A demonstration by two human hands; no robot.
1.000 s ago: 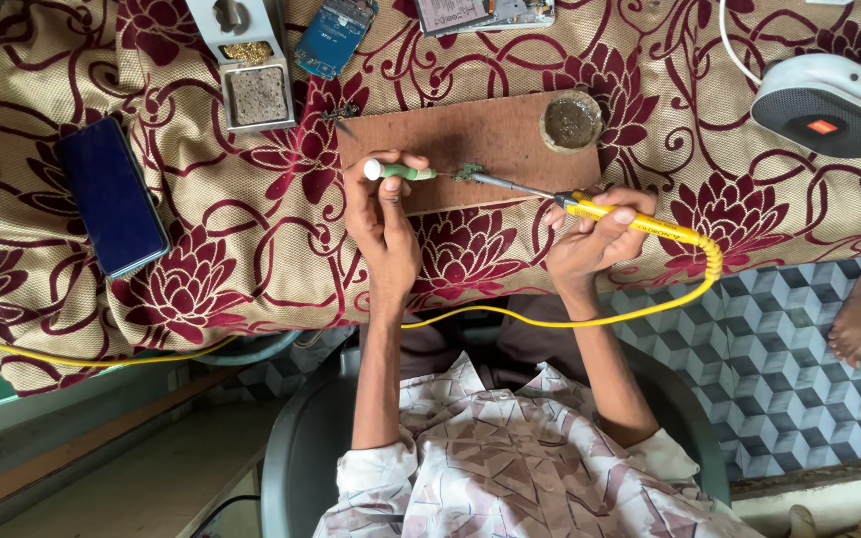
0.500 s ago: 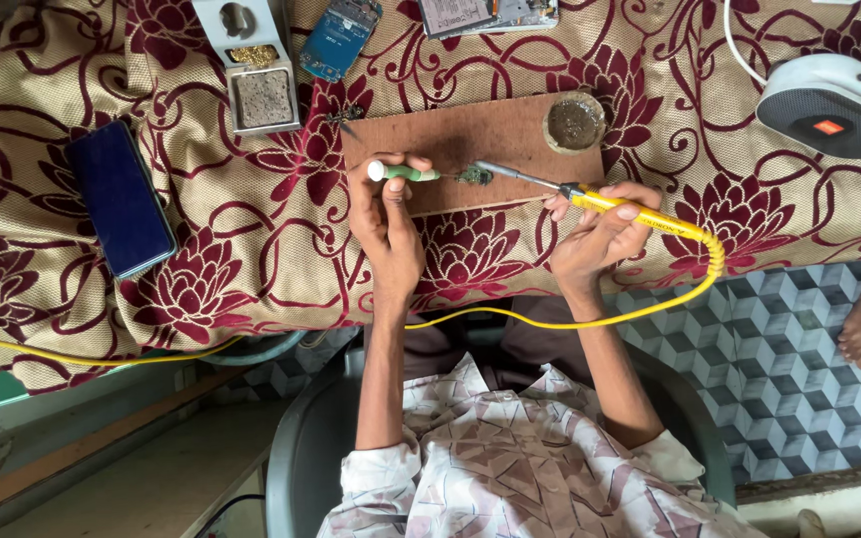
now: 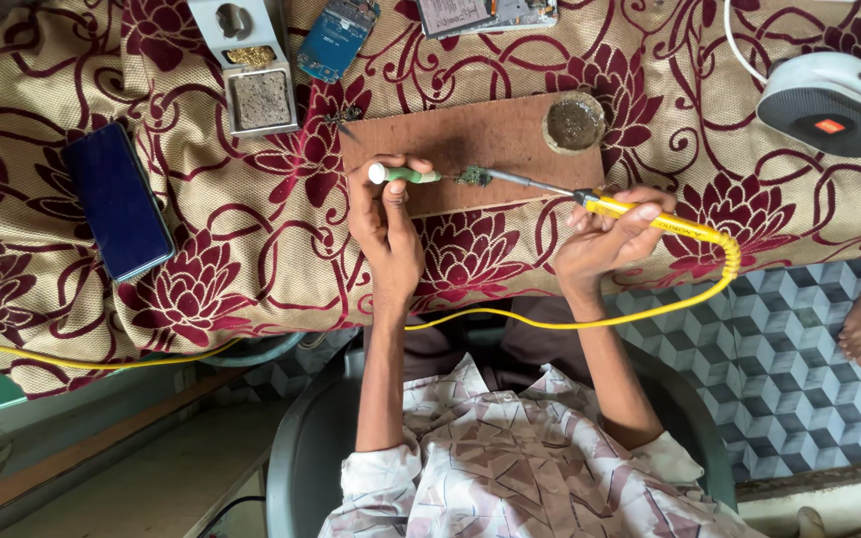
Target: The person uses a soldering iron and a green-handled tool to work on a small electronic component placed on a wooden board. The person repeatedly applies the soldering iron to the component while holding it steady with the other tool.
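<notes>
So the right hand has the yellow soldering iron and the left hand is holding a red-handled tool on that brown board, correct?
Not quite. In the head view the tool in the left hand is a green-and-white-handled tool, not a red-handled one. The rest holds: the right hand has the yellow soldering iron, and both tips meet at a small part on the brown board.

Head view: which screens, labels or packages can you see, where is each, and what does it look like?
Phone: far left on the cloth, dark blue rectangular screen, unlit.
Speaker: upper right, rounded grey-white body with a small orange-red label patch.
Printed card: top edge, pale rectangle, partly cut off.
No packages that I can make out.
</notes>
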